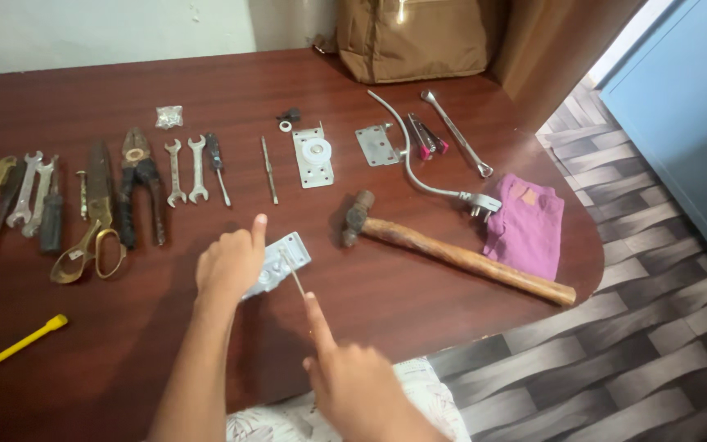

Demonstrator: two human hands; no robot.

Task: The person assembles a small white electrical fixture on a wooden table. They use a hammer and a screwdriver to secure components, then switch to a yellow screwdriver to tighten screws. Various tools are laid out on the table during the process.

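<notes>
On the dark red-brown wooden tabletop, the left hand rests on a flat grey metal bracket plate, its grip closed over the plate's near-left end with the thumb raised. The right hand pinches a thin metal screwdriver shaft between forefinger and thumb, the tip touching the plate's middle. Just right of the plate lies a wooden-handled hammer, with a folded purple cloth beyond it. A yellow plastic rod lies well apart at the left.
</notes>
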